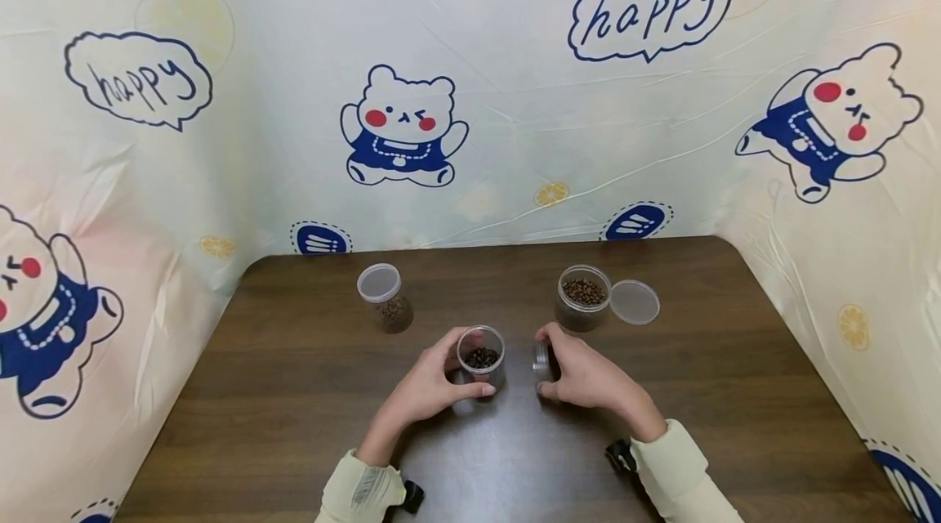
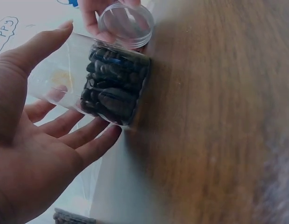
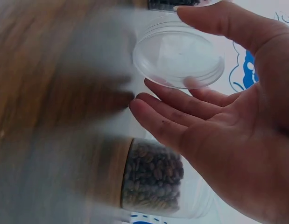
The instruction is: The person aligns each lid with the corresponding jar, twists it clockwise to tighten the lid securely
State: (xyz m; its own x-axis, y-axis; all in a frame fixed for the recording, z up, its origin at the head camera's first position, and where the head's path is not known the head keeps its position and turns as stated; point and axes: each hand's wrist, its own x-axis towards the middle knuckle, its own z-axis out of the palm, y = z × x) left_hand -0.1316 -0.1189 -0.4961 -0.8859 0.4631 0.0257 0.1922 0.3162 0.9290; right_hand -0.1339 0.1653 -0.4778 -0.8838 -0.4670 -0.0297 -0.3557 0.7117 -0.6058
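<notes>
A clear open jar (image 1: 491, 373), partly filled with dark, nearly black beans (image 1: 482, 358), is upright at the middle of the table. My left hand (image 1: 429, 384) holds it from the left, thumb on the near side and fingers round the far side. Just right of that jar, my right hand (image 1: 588, 372) grips a clear screw lid (image 3: 179, 53) by its rim between thumb and fingers. The lid is on edge, apart from the jar. In the right wrist view the fingertips (image 3: 139, 105) are spread under the lid.
At the back right an open jar (image 1: 582, 312) of brown coffee beans has its flat lid (image 1: 635, 302) lying beside it. A capped jar (image 1: 390, 306) of brown beans stands back left. A printed curtain (image 1: 507, 131) surrounds the brown wooden table (image 1: 265, 425).
</notes>
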